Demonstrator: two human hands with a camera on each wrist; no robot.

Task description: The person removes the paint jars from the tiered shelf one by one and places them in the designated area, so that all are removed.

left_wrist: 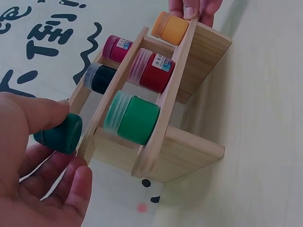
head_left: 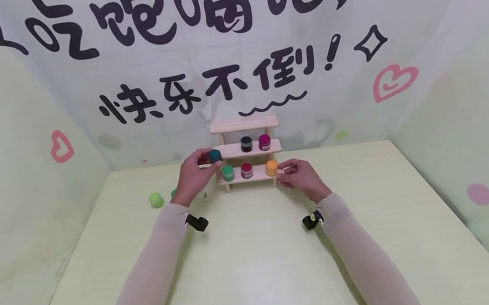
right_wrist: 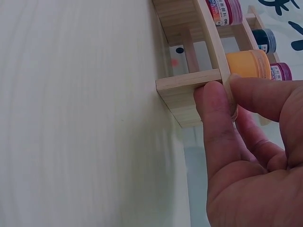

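My left hand [head_left: 195, 174] holds a dark teal paint jar [left_wrist: 62, 134] between thumb and fingers, at the left end of the middle tier of a small wooden step rack [head_left: 250, 148]. My right hand [head_left: 300, 177] pinches the right end of the rack's lowest tier, thumb beside the orange jar [right_wrist: 247, 64]. That tier also bears a green jar [left_wrist: 132, 117] and a red jar [left_wrist: 152, 70]. On the middle tier stand a black jar [head_left: 246, 144] and a magenta jar [head_left: 264, 142]. The top tier carries no jar.
A light green jar [head_left: 156, 200] stands on the table left of my left hand. Another green jar [head_left: 174, 193] is partly hidden by that hand, and a pale jar shows under the wrist. Behind the rack hangs a printed cloth [head_left: 237, 88].
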